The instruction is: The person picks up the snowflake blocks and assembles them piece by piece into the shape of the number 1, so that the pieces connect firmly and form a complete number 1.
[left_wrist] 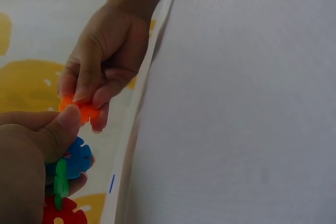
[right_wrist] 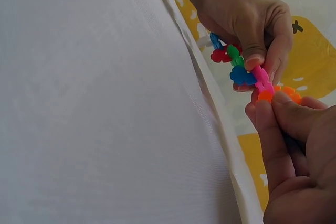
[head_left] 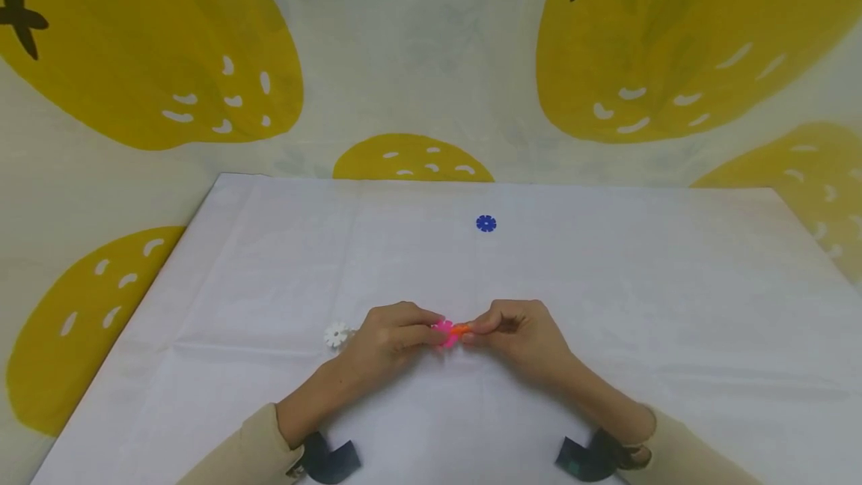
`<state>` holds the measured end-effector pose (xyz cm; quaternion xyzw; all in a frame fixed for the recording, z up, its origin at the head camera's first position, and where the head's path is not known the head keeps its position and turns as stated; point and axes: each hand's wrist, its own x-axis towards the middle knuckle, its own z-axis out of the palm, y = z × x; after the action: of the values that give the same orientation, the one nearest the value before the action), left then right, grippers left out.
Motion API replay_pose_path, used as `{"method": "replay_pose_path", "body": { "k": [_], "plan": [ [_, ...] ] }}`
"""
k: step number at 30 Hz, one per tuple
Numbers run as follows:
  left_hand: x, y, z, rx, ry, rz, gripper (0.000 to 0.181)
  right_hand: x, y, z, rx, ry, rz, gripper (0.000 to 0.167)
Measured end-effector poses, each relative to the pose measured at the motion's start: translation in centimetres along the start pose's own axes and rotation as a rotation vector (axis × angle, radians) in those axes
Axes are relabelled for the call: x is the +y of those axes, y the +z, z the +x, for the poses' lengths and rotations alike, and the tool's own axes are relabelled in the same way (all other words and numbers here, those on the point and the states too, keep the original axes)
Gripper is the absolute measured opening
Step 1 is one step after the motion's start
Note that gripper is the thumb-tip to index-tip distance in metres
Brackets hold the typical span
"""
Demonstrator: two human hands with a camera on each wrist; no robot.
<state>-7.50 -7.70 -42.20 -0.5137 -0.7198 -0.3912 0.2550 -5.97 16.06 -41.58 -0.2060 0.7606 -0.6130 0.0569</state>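
1. Left hand (head_left: 393,335) pinched the pink disc (right_wrist: 262,81), chain (right_wrist: 242,75) adjoining it.
2. Right hand (head_left: 521,335) pinched the orange disc (head_left: 461,329) (touching the pink), above the table (head_left: 640,260).
3. White disc (head_left: 335,335) showed beside the left hand; dark blue disc (head_left: 486,224) lay beyond.

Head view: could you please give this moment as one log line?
left hand: pinches pink notched plastic disc; right hand: pinches orange notched plastic disc; blue notched plastic disc: lying apart

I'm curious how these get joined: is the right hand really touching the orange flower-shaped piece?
Touching. The right wrist view shows it plainly: the right hand pinches the orange piece, its thumb lying right against it, with no gap.
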Motion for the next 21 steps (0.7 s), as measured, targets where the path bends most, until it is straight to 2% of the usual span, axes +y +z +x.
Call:
{"method": "replay_pose_path", "body": {
  "k": [6,11,16,21],
  "plan": [
    [-0.1,0.1,0.0,0.019,-0.012,-0.019,0.004,-0.1,0.1,0.0,0.009,-0.019,0.031,0.011],
    [-0.2,-0.2,0.0,-0.006,-0.025,0.001,0.004,-0.2,-0.1,0.1,-0.002,-0.062,0.042,0.014],
    [-0.5,-0.4,0.0,-0.011,-0.026,0.086,0.022,-0.7,-0.6,0.3,-0.020,-0.064,-0.012,0.020],
    [-0.6,-0.3,-0.1,-0.016,-0.049,0.107,0.025,-1.1,-0.7,0.3,0.009,-0.055,-0.066,0.021]
  ]
}}
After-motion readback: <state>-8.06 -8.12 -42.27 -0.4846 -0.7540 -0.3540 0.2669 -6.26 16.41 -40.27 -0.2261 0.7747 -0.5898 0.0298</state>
